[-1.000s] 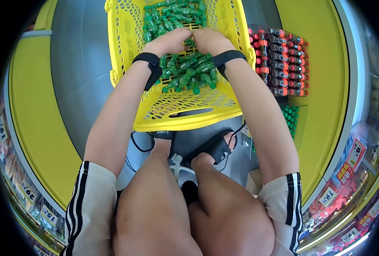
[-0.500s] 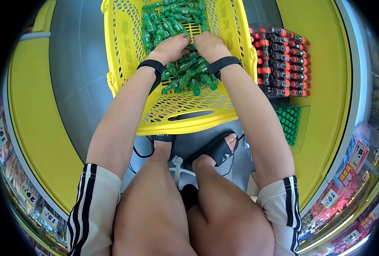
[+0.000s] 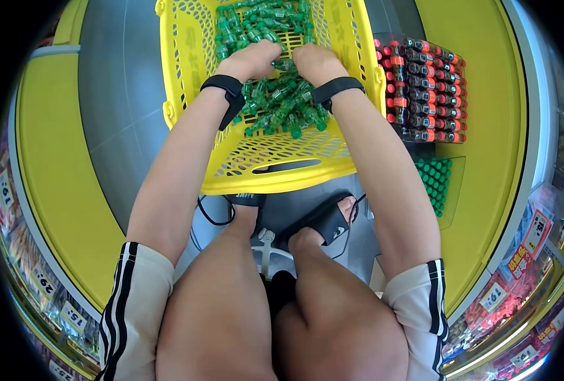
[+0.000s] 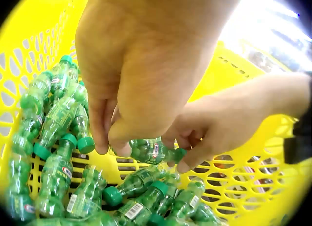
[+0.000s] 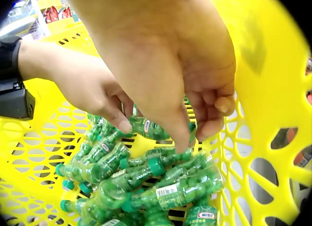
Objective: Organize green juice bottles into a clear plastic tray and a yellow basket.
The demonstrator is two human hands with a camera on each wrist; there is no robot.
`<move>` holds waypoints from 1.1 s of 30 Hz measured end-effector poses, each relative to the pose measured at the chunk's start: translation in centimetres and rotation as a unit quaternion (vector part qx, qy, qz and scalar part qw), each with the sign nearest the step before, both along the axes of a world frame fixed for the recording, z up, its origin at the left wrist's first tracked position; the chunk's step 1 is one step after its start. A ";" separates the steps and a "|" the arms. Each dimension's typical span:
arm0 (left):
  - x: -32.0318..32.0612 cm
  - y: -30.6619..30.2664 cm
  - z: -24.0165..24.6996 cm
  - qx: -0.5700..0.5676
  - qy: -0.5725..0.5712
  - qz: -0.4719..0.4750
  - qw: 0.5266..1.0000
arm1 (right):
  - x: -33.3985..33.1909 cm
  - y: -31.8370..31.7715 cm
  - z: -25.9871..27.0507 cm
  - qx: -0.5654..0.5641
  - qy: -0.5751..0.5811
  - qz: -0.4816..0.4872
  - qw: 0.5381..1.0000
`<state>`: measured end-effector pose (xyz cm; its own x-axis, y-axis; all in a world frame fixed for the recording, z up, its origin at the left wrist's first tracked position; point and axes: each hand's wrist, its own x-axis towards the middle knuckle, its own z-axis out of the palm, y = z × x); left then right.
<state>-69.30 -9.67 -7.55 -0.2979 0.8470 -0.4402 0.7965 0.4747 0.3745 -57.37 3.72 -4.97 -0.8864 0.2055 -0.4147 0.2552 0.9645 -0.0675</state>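
A small green plastic bottle with a green cap (image 3: 285, 65) lies crosswise between my two hands, over the yellow basket (image 3: 282, 184). My left hand (image 3: 251, 61) pinches one end of it between thumb and fingers. At the cap end, my right hand (image 3: 318, 64) grips it with the thumb and curled fingers. The left wrist view shows the bottle's middle (image 4: 152, 150) and label between the hands. Many similar green bottles (image 5: 183, 192) lie in the basket, in a row along its far and left sides and in a loose heap on the near side.
Right of the basket stands a stack of dark bottles with red caps (image 3: 431, 95). Below it is a clear box of green-capped bottles (image 3: 434, 184). Yellow shelf ledges (image 3: 59, 171) run along both sides. My slippered feet (image 3: 323, 219) are just below the basket.
My hands, close together one second ago, have drawn apart, and the bottle between them now shows. The other bottles look much the same.
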 end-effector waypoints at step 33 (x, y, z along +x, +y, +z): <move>11.4 -3.7 15.7 0.314 -0.034 -0.074 0.946 | 18.7 -3.7 18.8 -0.163 0.211 -0.191 0.945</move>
